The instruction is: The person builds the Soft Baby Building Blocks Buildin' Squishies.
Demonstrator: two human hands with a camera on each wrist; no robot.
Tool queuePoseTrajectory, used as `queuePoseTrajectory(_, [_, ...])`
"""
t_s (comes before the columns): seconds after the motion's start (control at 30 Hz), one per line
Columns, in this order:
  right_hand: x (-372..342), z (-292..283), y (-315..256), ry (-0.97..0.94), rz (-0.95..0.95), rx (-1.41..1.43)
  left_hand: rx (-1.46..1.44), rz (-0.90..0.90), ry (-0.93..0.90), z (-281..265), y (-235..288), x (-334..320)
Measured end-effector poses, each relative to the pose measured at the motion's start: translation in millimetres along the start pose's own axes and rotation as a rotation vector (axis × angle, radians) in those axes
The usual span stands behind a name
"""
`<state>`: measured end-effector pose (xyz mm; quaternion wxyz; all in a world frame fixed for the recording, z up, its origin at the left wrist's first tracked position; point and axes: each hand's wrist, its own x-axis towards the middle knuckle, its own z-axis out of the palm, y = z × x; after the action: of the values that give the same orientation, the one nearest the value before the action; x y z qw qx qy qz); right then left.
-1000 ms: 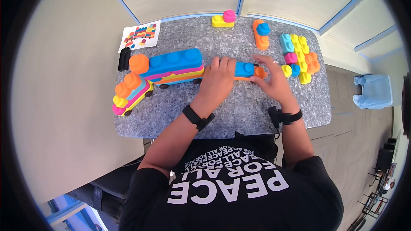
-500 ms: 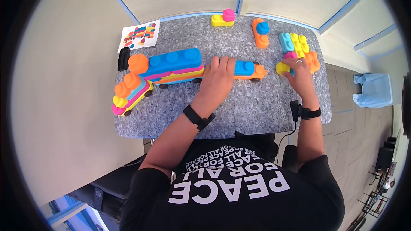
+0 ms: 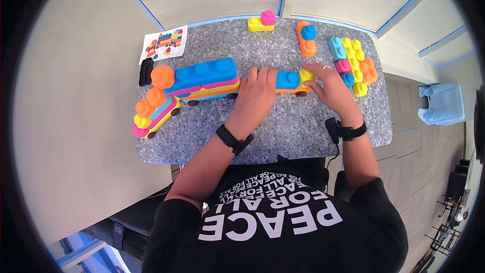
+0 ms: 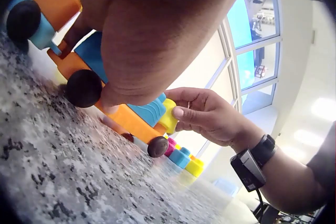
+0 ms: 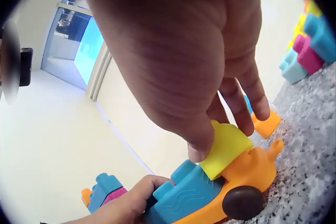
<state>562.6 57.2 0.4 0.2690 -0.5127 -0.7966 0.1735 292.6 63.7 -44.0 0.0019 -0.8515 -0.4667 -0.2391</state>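
The right hand (image 3: 335, 91) pinches a yellow block (image 3: 306, 76) between thumb and fingers. In the right wrist view that yellow block (image 5: 227, 149) sits tilted over the rear stud area of an orange wheeled base (image 5: 252, 170), beside a blue block (image 5: 190, 192). Fingers of the left hand (image 3: 256, 98) grip the other end of this small car, which carries the blue block (image 3: 287, 79). Left of that hand stands a longer wheeled stack topped by a big blue block (image 3: 204, 72), with a smaller wheeled car (image 3: 157, 114) at its far end.
A picture sheet (image 3: 164, 43) and a black object (image 3: 146, 72) lie at the table's left. Toward the back are a yellow-and-pink pair (image 3: 261, 24) and an orange block (image 3: 306, 45) with a blue one. Several loose blocks (image 3: 357, 68) stand at the right.
The right hand went from the small car to the loose blocks at the right, took a yellow block and brought it back onto the car's orange end. The left hand stayed in place.
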Motion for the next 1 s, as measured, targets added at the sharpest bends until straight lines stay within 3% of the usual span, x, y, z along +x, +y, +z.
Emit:
queuePoseTrajectory(0.6, [-14, 24, -3, 0.130, -0.048, 0.047, 0.004, -0.012, -0.025, 1, 1, 0])
queuePoseTrajectory(1.0, [-1, 14, 15, -0.078, 0.095, 0.204, -0.021, -0.040, -0.058, -4, 1, 1])
